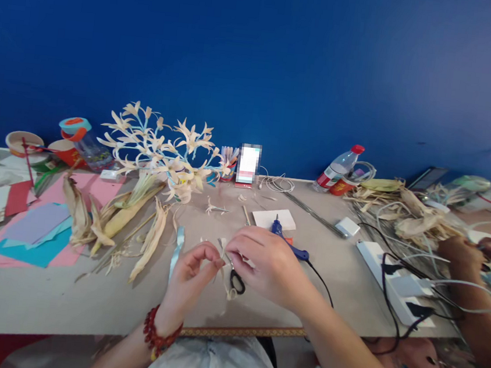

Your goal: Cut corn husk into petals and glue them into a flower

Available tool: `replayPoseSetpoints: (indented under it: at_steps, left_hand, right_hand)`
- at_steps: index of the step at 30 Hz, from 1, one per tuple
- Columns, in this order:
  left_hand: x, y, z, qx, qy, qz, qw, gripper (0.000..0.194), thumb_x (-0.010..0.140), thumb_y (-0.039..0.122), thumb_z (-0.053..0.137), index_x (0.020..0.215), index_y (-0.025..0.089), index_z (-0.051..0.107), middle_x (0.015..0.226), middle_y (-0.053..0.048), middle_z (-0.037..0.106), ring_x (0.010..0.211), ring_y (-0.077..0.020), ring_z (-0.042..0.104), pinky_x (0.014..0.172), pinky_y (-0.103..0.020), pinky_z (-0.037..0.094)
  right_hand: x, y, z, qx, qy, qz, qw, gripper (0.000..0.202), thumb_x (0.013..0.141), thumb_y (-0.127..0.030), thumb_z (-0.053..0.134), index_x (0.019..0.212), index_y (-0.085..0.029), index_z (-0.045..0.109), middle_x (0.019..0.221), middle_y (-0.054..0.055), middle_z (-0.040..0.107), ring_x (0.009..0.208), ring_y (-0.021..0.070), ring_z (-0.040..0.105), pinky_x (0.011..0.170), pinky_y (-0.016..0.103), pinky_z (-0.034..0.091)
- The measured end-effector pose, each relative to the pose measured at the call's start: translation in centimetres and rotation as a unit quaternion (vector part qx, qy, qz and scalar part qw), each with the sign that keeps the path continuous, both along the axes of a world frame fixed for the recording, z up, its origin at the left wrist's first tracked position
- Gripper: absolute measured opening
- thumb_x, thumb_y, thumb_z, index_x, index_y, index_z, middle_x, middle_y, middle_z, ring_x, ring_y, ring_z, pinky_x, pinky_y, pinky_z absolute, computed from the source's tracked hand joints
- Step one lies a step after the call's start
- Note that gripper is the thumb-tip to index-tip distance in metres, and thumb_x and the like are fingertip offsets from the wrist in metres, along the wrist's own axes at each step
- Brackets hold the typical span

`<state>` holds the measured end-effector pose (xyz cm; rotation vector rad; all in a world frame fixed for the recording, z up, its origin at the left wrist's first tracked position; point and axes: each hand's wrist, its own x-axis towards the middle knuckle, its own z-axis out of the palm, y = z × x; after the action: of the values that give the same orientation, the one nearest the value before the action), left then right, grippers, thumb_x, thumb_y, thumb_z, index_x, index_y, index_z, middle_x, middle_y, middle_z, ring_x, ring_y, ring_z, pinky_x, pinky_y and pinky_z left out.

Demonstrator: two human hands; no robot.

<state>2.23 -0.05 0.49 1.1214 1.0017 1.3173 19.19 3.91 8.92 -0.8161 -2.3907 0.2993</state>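
Thumb and forefinger of my left hand (194,272) are pinched together at the tips; what they hold is too small to make out. My right hand (266,262) hovers just beside it, fingers curled in towards the thumb, their contents hidden. Beneath and between the hands lie scissors (237,283) with black handles and pale husk scraps. A light-blue ribbon (178,244) lies left of my left hand. Behind my right hand rests a blue glue gun (286,238) by a white card (275,216). Pale corn-husk flowers (179,183) on blue stems stand at the back left.
Dried corn husks (151,244) and coloured paper (41,244) cover the left side. A phone (248,164) stands by the wall. At right are a bottle (337,170), a power strip (377,265) with cables, and another person's hands (461,253) by a husk pile.
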Motion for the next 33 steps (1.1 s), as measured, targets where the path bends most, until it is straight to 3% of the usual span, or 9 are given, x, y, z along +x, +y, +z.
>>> replayPoseSetpoints:
  at_steps: [24, 30, 33]
  left_hand:
    - [0.0, 0.0, -0.2, -0.02, -0.012, 0.011, 1.0, 0.019, 0.083, 0.03, 0.069, 0.07, 0.018, 0.061, 0.08, -0.002, 0.058, 0.08, -0.0167, 0.052, 0.078, -0.026, 0.04]
    - [-0.1, -0.2, 0.0, -0.023, -0.018, 0.015, 0.999, 0.019, 0.083, 0.031, 0.069, 0.071, 0.018, 0.062, 0.079, -0.003, 0.057, 0.08, -0.0172, 0.052, 0.077, -0.027, 0.04]
    - [-0.2, -0.3, 0.1, -0.01, -0.017, 0.007, 1.0, 0.018, 0.084, 0.03, 0.067, 0.071, 0.019, 0.062, 0.079, -0.002, 0.057, 0.08, -0.0172, 0.052, 0.077, -0.026, 0.04]
  right_hand:
    - [-0.4, 0.0, -0.6, -0.001, -0.002, -0.026, 1.0, 0.012, 0.092, -0.014, 0.053, 0.084, -0.019, 0.061, 0.081, 0.005, 0.066, 0.071, 0.0169, 0.059, 0.064, 0.028, 0.046]
    - [0.0, -0.3, -0.6, -0.021, 0.022, -0.04, 0.999, 0.014, 0.09, -0.016, 0.058, 0.103, -0.02, 0.059, 0.1, 0.008, 0.066, 0.063, 0.0136, 0.056, 0.06, 0.026, 0.046]
    - [0.3, -0.5, -1.2, -0.035, 0.042, -0.055, 0.997, 0.017, 0.088, -0.017, 0.06, 0.105, -0.02, 0.057, 0.097, 0.007, 0.065, 0.061, 0.0128, 0.054, 0.061, 0.027, 0.047]
